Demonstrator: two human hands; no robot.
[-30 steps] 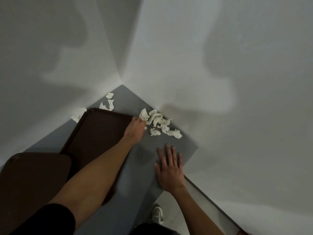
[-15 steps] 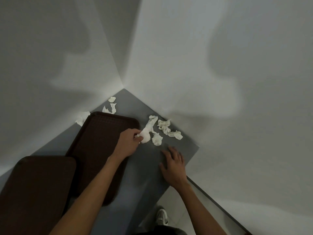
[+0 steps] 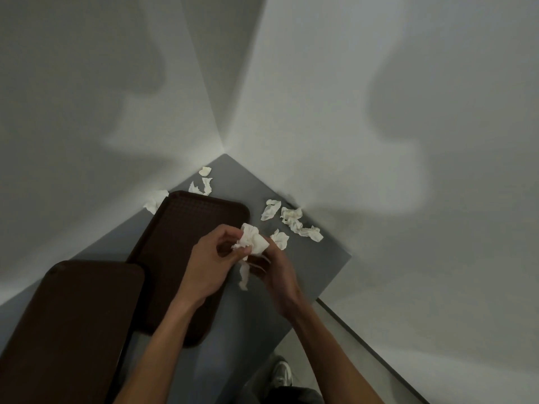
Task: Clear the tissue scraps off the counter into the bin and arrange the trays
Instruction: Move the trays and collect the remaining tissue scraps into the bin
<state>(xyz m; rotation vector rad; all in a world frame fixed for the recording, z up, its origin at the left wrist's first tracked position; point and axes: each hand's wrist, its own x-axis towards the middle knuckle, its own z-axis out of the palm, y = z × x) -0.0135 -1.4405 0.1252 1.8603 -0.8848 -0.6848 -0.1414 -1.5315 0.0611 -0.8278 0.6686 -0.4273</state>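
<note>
Tissue wad [image 3: 252, 239]: bunched, white, held clear of the counter [image 3: 316, 265] between both hands, over the gap between the far tray [image 3: 180, 228] and the loose scraps [image 3: 294, 223]. One strip hangs from it toward 6 o'clock.

Left hand [image 3: 210, 263]: fingers curled, thumb and forefinger pinching the wad's left side.
Right hand [image 3: 277, 272]: fingers curled up under and around the wad's right side, gripping it.

Key relation: the loose scraps lie at 1 to 2 o'clock from the wad, on bare counter near the right wall. Their row runs roughly 10 o'clock to 4 o'clock. The nearest scrap [image 3: 280, 239] sits just beside the right hand's fingers, so the right hand is nearer. Judgement: the next pick falls to it, a short reach outward.

Corner scraps [image 3: 204, 182]: at 11 o'clock, behind the far tray, well apart from both hands; the left hand is nearer those. Near tray [image 3: 73, 316]: at 8 o'clock, its corner overlapping the far tray's. Bin: not in view.

Change against half a second ago: then the left hand alone pinched the wad down on the counter, with the right hand flat on the counter at 4 o'clock. Now the right hand is off the counter and shares the grip, and the wad is raised.
</note>
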